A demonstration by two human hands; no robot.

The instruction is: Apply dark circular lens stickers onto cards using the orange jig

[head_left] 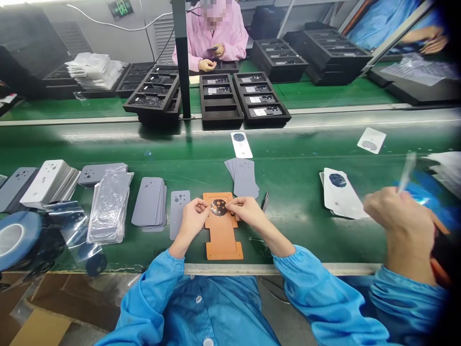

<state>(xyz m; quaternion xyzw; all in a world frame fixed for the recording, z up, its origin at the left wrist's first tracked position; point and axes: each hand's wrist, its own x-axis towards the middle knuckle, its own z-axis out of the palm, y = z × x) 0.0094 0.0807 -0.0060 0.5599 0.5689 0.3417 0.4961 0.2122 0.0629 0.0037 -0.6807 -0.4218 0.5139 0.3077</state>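
An orange jig plate (222, 235) lies on the green bench straight in front of me. On its upper end is a round black disc with several holes (218, 207). My left hand (196, 216) pinches the disc's left edge, fingers closed. From the other side, the thumb and fingers of my right hand (247, 210) are closed on its right edge. Left of the jig, partly behind my left hand, lies a grey phone back panel (179, 202). Fanned grey panels (245, 179) lie just beyond the jig, with a dark pen-like tool (265, 202) beside them.
Grey panels (148, 202), a plastic-wrapped stack (109, 206), white panels (48, 182) and a blue tape roll (18, 235) stand left. At right, a co-worker's hand (399, 226) is near white panels with dark discs (340, 192). Black trays (261, 98) line the far side.
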